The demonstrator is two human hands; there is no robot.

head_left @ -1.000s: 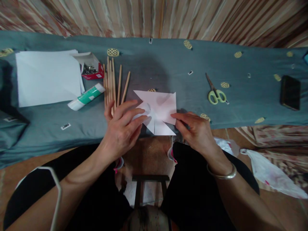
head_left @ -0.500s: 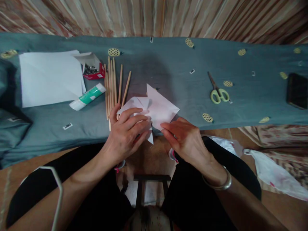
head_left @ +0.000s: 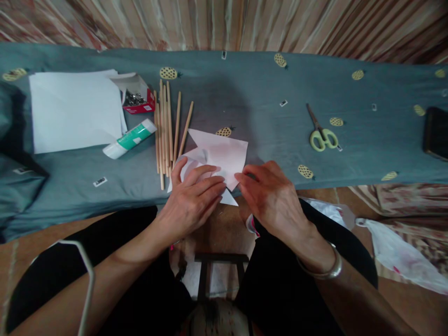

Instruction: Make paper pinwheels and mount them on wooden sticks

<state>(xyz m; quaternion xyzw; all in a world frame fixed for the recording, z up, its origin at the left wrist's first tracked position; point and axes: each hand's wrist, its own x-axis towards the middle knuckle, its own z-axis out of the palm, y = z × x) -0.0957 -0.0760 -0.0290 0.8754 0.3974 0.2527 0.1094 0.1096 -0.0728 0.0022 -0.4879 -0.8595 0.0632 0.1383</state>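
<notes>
A white paper pinwheel [head_left: 226, 156], with pointed, partly curled flaps, lies at the front edge of the cloth-covered surface. My left hand [head_left: 194, 196] rests over its left part, holding the curled flaps down; the thumb is to the left, and the paper's middle is hidden under the fingers. At the lower right corner of the paper, my right hand [head_left: 268, 196] pinches the edge between thumb and forefinger. One pointed flap sticks out below my left fingertips. Just left of the paper, several wooden sticks [head_left: 170, 126] lie side by side, their near ends close to my left thumb.
Left of the sticks lie a green-and-white tube [head_left: 131, 138], an open red-and-white box [head_left: 142, 106] of small metal pieces and a stack of white paper [head_left: 75, 112]. Green-handled scissors [head_left: 322, 135] lie to the right, with a dark phone-like object [head_left: 436, 133] beyond.
The pinwheel has turned anticlockwise, its upper point swinging left. My left hand has shifted slightly right over it, and my right hand still pinches near its lower right corner.
</notes>
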